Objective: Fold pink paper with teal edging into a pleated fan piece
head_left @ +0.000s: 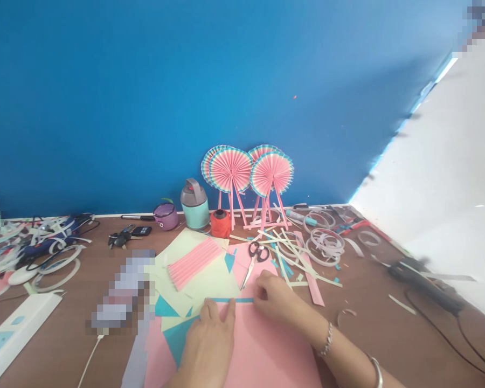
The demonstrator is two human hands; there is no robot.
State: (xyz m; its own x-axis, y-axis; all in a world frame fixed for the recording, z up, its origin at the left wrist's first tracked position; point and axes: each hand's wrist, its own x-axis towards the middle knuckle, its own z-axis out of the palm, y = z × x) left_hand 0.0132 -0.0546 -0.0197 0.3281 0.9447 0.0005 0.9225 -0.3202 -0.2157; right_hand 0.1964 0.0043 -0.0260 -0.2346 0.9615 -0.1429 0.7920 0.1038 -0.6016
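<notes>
A large pink paper sheet (262, 345) lies on the table before me, with a narrow blue paper strip (230, 299) along its far edge. My left hand (210, 337) rests on the sheet, fingers stretched out and their tips against the strip. At the strip's right end, my right hand (275, 296) is closed, with its fingertips pinching there. Scissors (255, 261) with black handles lie just beyond, blades partly apart. To their left, a pleated pink paper piece (196, 261) sits on pale green sheets (216, 277). Blue paper (180, 337) sticks out beside my left hand.
Pink paper fans (231, 170) on stick legs stand against the blue wall. Near them are a teal flask (195, 207), a red thread spool (220, 223) and a purple pot (165, 215). Paper scraps (285, 250) lie right; a power strip (20, 328) and glue gun (426, 285) flank the table.
</notes>
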